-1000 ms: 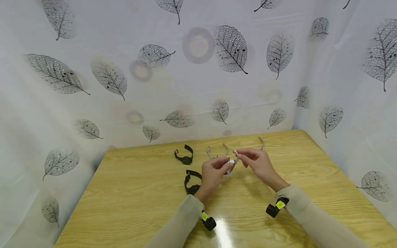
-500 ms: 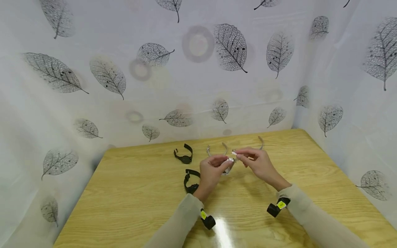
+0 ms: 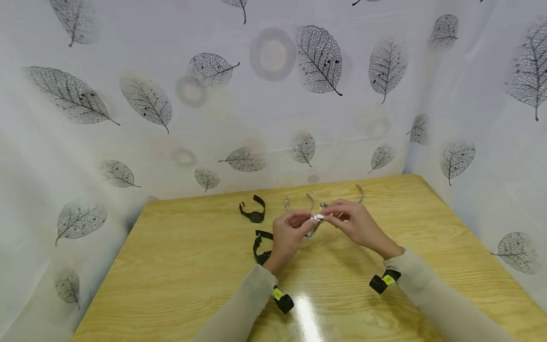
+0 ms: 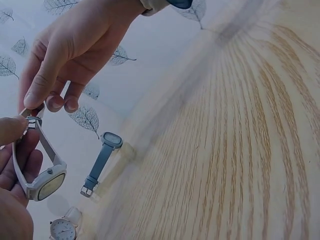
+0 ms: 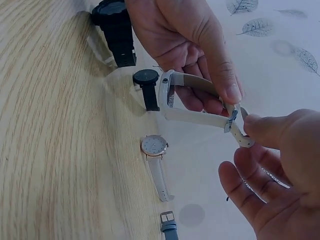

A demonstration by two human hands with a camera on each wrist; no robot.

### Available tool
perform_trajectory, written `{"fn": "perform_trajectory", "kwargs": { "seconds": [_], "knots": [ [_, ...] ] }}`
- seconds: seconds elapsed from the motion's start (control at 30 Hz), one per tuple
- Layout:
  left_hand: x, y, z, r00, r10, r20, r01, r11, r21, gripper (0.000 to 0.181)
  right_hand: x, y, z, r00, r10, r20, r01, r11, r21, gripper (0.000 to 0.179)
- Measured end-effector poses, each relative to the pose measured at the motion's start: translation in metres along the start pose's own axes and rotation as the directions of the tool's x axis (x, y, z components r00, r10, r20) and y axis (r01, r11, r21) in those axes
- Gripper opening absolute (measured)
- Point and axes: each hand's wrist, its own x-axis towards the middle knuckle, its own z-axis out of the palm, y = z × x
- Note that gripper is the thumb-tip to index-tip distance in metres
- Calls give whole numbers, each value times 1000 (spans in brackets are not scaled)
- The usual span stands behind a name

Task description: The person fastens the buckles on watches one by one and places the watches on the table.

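Note:
A white wristwatch point(image 5: 195, 117) with a rectangular case is held up over the table, its strap bent into a loop. My left hand point(image 3: 286, 236) pinches the strap close to the metal buckle point(image 4: 33, 122), with the watch case point(image 4: 48, 184) hanging below the fingers. From the other side my right hand point(image 3: 358, 225) pinches the strap end point(image 5: 244, 141) between thumb and index finger. In the right wrist view the strap runs through the buckle. Both hands' fingertips almost meet there.
Behind the hands stand a round watch point(image 5: 154, 145) with a pale strap and a blue-grey strapped watch point(image 4: 103, 161). Two black watches stand to the left, one farther back point(image 3: 256, 217) and one point(image 3: 261, 255) beside my left forearm. A leaf-patterned curtain point(image 3: 273, 114) borders the wooden table point(image 3: 179, 280).
My right fingertips have come down and left, closing the gap to my left fingertips at the strap and buckle. The head view has tilted slightly downward. The other watches stay put.

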Motion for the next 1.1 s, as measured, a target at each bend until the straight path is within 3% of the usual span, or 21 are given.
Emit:
{"fn": "perform_trajectory", "kwargs": {
  "seconds": [0.17,0.5,0.63,0.83,0.97,1.1],
  "knots": [
    [0,-1,1,1000,-3,-18,3,1000,10,22,1,-2,-2,1000,-8,13,9,1000,-12,16],
    [0,0,1,1000,20,16,-20,1000,4,23,3,0,1,999,-44,11,44,999,-31,15],
    [-1,-1,2,999,23,24,-23,999,25,25,2,4,6,1000,-16,-6,16,1000,-10,13],
    [0,-1,3,1000,4,2,-4,1000,7,23,-3,8,11,993,119,-24,-115,984,139,17],
    [1,-1,1,1000,-2,5,2,1000,-18,22,-8,11,14,989,144,-43,-129,958,257,22],
    [1,-2,-1,999,3,35,-3,1000,-13,25,-11,11,17,985,151,-82,-121,948,295,23]
  ]
}}
